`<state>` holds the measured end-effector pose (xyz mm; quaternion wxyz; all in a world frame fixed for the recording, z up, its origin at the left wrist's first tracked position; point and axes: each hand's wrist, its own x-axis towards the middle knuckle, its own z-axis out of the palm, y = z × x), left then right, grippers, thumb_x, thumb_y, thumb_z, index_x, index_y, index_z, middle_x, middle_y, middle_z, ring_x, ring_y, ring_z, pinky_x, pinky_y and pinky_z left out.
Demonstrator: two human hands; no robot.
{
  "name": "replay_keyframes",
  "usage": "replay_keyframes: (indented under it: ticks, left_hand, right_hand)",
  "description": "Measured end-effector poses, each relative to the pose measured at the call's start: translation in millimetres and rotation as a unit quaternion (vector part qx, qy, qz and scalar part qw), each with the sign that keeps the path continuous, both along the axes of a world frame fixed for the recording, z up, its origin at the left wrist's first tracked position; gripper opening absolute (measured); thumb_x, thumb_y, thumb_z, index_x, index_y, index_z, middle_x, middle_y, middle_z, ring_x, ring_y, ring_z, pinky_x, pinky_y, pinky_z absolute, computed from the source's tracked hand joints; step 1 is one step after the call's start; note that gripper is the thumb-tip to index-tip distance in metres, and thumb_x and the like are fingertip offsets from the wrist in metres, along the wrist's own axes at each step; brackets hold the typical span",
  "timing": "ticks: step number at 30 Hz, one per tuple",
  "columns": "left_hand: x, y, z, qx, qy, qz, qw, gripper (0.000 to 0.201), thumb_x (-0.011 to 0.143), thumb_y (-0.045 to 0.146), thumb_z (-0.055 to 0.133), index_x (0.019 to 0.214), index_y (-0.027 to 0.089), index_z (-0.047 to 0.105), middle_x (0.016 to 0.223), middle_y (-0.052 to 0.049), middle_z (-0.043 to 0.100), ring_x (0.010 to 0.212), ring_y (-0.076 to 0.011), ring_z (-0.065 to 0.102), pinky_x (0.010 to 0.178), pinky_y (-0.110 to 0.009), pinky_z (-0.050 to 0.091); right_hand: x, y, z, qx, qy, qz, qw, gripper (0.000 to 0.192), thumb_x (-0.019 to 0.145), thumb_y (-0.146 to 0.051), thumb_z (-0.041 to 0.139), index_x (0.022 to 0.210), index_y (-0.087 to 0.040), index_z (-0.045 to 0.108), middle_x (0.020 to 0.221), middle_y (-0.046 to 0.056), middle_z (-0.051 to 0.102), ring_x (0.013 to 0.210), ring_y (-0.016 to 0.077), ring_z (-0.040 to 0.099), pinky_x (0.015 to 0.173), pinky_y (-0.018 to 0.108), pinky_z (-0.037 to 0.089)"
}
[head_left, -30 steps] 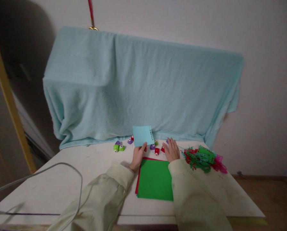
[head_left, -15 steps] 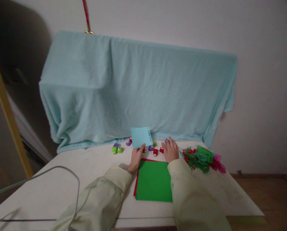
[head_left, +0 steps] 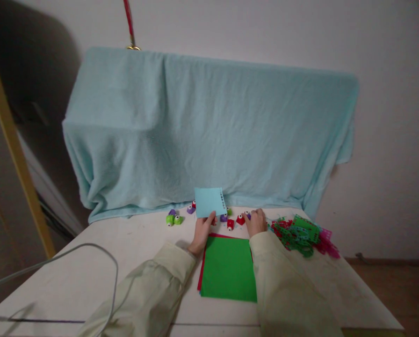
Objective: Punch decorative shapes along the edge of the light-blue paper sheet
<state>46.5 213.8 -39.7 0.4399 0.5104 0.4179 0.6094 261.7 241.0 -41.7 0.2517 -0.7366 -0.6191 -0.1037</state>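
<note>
Your left hand (head_left: 201, 230) grips the light blue sheet (head_left: 209, 202) upright above the bench (head_left: 90, 267), 1 edge already punched. Your right hand (head_left: 256, 222) closes its fingers on a small punch (head_left: 247, 215); green sheets (head_left: 227, 267) lie unpunched

No text, label, brand, number or sign can be read anywhere in the view. The light blue paper (head_left: 209, 201) held up at the far middle of the table shows only a row of small punched marks along its right edge, too small to make out as letters or figures.
</note>
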Motion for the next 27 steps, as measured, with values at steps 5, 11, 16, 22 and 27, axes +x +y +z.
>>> replay_keyframes:
  ticks: [5,11,16,22,27]
  left_hand:
    - [-0.2,1.2,-2.1,-0.011,-0.007,-0.005,1.0,0.039,0.08,0.051,0.057,0.063,0.016,0.062,0.062,-0.003,0.06,0.06,-0.0159,0.054,0.065,-0.029,0.042]
    - [-0.7,3.4,-3.4,-0.026,-0.025,0.033,0.999,0.04,0.078,0.052,0.058,0.059,0.016,0.058,0.055,0.0,0.054,0.054,-0.0128,0.048,0.058,-0.025,0.039]
    - [-2.4,5.4,-2.5,-0.007,-0.084,0.042,0.996,0.05,0.081,0.057,0.052,0.05,0.019,0.043,0.049,0.004,0.04,0.05,-0.0105,0.042,0.057,-0.024,0.039]
    - [-0.7,7.4,-3.3,-0.001,-0.143,0.033,0.989,0.045,0.078,0.059,0.055,0.065,0.016,0.052,0.061,0.001,0.048,0.055,-0.011,0.047,0.053,-0.023,0.041]
    - [2.8,3.9,-0.5,0.014,-0.07,0.04,0.997,0.046,0.08,0.061,0.052,0.071,0.015,0.056,0.067,-0.002,0.056,0.06,-0.0127,0.051,0.056,-0.023,0.044]
  right_hand:
    - [4.0,-0.1,2.3,0.016,0.063,0.007,0.998,0.019,0.077,-0.034,0.064,0.083,-0.016,0.065,0.093,0.013,0.061,0.088,0.0249,0.058,0.072,0.032,0.042]
    - [-20.6,-12.7,42.0,0.075,0.5,0.2,0.839,0.038,0.07,-0.043,0.071,0.096,-0.017,0.059,0.081,0.005,0.067,0.067,0.0184,0.061,0.065,0.031,0.048]
    - [-68.6,-32.7,51.9,0.054,0.671,0.295,0.678,0.05,0.067,-0.039,0.076,0.111,-0.019,0.061,0.089,0.003,0.067,0.062,0.0122,0.058,0.06,0.027,0.047]
    - [-96.8,-35.7,23.8,0.013,0.728,0.295,0.619,0.049,0.062,-0.031,0.08,0.108,-0.019,0.067,0.091,0.004,0.067,0.069,0.0133,0.058,0.063,0.027,0.048]
    - [-95.9,-39.3,30.1,-0.009,0.745,0.325,0.582,0.044,0.068,-0.034,0.076,0.109,-0.021,0.066,0.098,0.005,0.066,0.076,0.0144,0.059,0.074,0.03,0.05]
